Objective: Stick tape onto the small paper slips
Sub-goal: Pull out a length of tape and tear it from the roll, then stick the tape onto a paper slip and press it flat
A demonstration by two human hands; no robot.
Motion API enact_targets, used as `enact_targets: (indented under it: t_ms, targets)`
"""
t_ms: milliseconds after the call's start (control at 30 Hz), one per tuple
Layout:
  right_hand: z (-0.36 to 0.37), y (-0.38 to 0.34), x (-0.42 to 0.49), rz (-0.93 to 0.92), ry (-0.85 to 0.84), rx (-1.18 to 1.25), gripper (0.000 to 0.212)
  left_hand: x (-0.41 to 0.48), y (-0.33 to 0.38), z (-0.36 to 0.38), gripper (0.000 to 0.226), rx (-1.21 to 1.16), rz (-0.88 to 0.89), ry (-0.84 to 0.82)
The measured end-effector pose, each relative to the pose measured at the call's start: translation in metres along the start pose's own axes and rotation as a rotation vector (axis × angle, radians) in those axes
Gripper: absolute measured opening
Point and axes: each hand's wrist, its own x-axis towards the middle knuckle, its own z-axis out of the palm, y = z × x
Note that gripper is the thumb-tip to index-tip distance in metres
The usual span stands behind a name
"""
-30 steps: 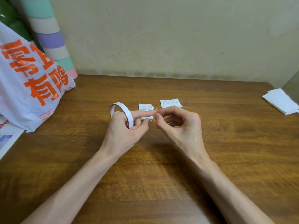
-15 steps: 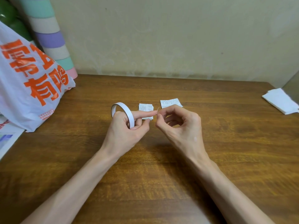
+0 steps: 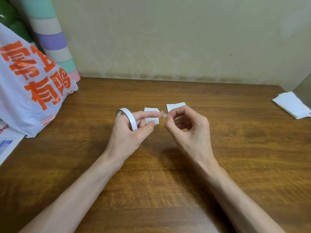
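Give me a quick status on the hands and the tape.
Left hand grips tape roll. Right hand pinches its free end. Paper slips flat on table beyond the hands, nothing on them.

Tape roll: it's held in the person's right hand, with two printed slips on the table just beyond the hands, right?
Not quite. The head view shows the tape roll held in the left hand; the right hand only pinches its free end. The two printed slips are on the table just beyond the hands.

An orange-printed white bag (image 3: 25,91) lies left on the wooden table (image 3: 168,190), folded white paper (image 3: 292,105) far right.
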Motion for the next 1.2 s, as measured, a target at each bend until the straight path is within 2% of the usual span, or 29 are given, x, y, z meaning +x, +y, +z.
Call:
enact_targets:
  t_ms: [167, 333, 767, 867, 1000, 1067, 1200]
  targets:
    - [0.0, -0.003, -0.002, -0.003, -0.031, 0.045, 0.015, 0.0, 0.0, -0.001, 0.027, -0.008, -0.004, 0.001]
    - [-0.001, 0.001, 0.001, -0.007, -0.007, 0.011, 0.005, 0.0, 0.002, -0.001, 0.027, 0.004, 0.0, -0.013]
    - [-0.009, 0.021, 0.011, 0.115, -0.068, -0.001, 0.01, 0.001, -0.007, 0.003, 0.027, 0.075, -0.086, 0.039]
    - [-0.015, 0.027, 0.015, 0.134, -0.053, -0.105, 0.013, 0.001, -0.009, 0.002, 0.03, 0.081, -0.131, 0.051]
    - [-0.032, 0.038, 0.025, 0.112, -0.022, -0.435, 0.005, 0.002, -0.01, 0.001, 0.03, 0.088, -0.147, 0.05]
    - [-0.041, 0.04, 0.029, 0.127, -0.027, -0.525, 0.005, 0.001, -0.011, 0.002, 0.029, 0.086, -0.148, 0.049]
    - [-0.05, 0.046, 0.034, 0.167, -0.073, -0.595, 0.02, 0.002, -0.011, 0.002, 0.028, 0.087, -0.145, 0.051]
